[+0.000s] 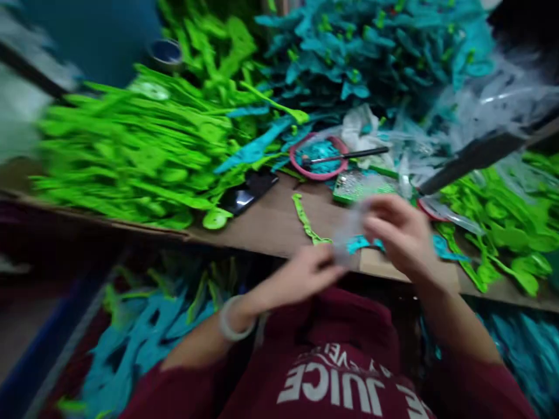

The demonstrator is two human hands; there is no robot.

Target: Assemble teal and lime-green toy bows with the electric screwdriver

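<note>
Between my two hands is a blurred, translucent whitish plastic piece (348, 235). Its lower left edge is pinched by my left hand (310, 272), which wears a pale band at the wrist. My right hand (399, 233) has its fingers closed at the upper right side of the same piece. Just behind lies a thin green plastic strip with holes (304, 220) on the brown work surface (279, 218). A blue piece (360, 243) shows partly behind the translucent one, and more blue (449, 249) appears right of my right wrist.
A large heap of flat green pieces (131, 151) covers the left. Blue pieces (371, 52) are piled at the back. A pink bowl (292, 156) holds blue bits and a black-handled tool (367, 152). Beside it sit a green tray (345, 195) of small metal parts and a phone-like black object (244, 199).
</note>
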